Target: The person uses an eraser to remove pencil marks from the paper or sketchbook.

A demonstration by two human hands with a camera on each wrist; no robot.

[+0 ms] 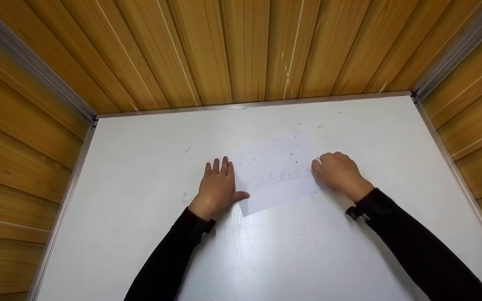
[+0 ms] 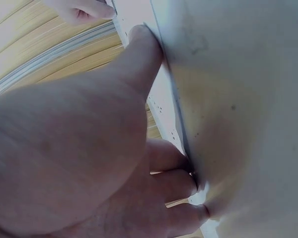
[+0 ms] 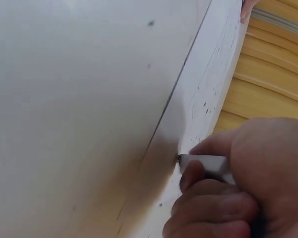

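A white sheet of paper (image 1: pixel 276 198) lies slightly turned on the white table, with faint grey pencil marks (image 1: pixel 272 179) across it. My left hand (image 1: pixel 218 186) is laid along the sheet's left edge, fingers straight and spread, its thumb on the paper near the lower left corner. At the right edge of the sheet, my right hand (image 1: pixel 340 170) grips a small white eraser (image 3: pixel 207 163) between thumb and curled fingers. The eraser's dark-smudged end meets the paper in the right wrist view. Most of the eraser's body is hidden inside the hand.
Dark eraser crumbs (image 1: pixel 291 154) are scattered over the paper, and a few specks dot the table (image 1: pixel 140 167) around it. Wood-patterned panels (image 1: pixel 245 50) with grey metal edging rise behind the table and along both sides.
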